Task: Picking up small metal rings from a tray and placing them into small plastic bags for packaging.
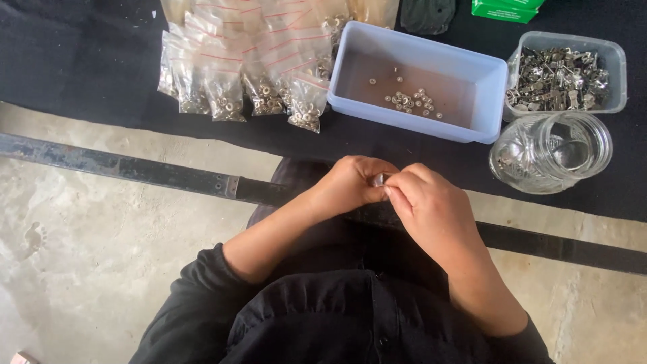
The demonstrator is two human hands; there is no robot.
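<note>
Right at the middle of the frame, both hands meet over the person's lap, pinching a small metal part [379, 179] between them. Left hand [349, 185] is curled closed, thumb and fingers clamped on the near end of the piece, and the right hand [428, 202] is closed on it too, fingertips pressing in from the other side. Only a sliver of shiny silver shows between the fingers, so I can't tell exactly what kind of hardware it is.

Going left to right from that grip: up and to the left sits a pile of small clear zip bags [236, 74], each with a clump of little metal eyelets or nuts at the bottom, spread on the black cloth [81, 61]. Straight above the hands, pretty close, is a pale blue plastic tub [350, 67] with a scatter of small silver rings [411, 101] on its floor. Above and right of the grip there's a clear plastic container [617, 50] heaped with bigger silver metal clips [556, 77], and just below it a glass jar [549, 152] lying on its side, right of the hands and apart from them. A green box [505, 9] peeks in at the top edge.

Under the hands a dark metal bar [135, 168] runs across the concrete floor [87, 269], passing behind the wrists. Black sleeves are pushed up on both forearms.
</note>
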